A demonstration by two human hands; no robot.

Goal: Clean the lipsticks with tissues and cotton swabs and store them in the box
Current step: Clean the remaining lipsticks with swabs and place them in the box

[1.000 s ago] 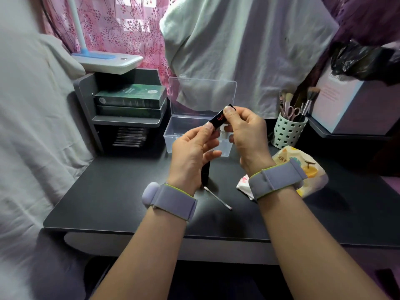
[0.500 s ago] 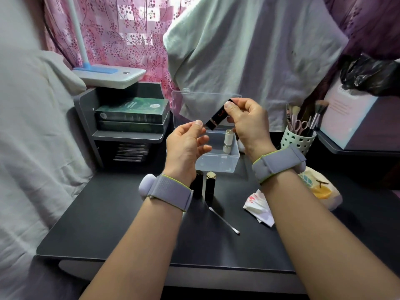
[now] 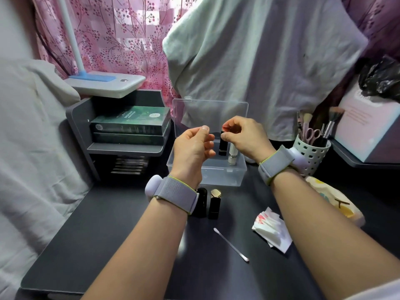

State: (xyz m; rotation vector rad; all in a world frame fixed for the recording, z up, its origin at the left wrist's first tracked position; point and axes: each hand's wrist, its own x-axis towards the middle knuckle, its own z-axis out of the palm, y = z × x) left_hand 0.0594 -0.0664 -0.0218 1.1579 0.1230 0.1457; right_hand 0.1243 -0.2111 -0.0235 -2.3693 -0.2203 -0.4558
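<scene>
Head view: right hand (image 3: 242,135) pinches the top of a black lipstick (image 3: 223,145), upright inside the clear box (image 3: 207,169), just beside a white lipstick (image 3: 232,154) standing there. Left hand (image 3: 192,146) hangs loosely curled over the box's near wall, holding nothing. On the worktop (image 3: 108,234): two black lipsticks (image 3: 214,204), a cotton swab (image 3: 231,245), a stained tissue (image 3: 270,228).

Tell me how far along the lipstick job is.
Done: a white lipstick stands in the box. In hand: the right hand is setting a black lipstick upright beside it; the left hand is empty. Left: two lipsticks on the desk.
</scene>
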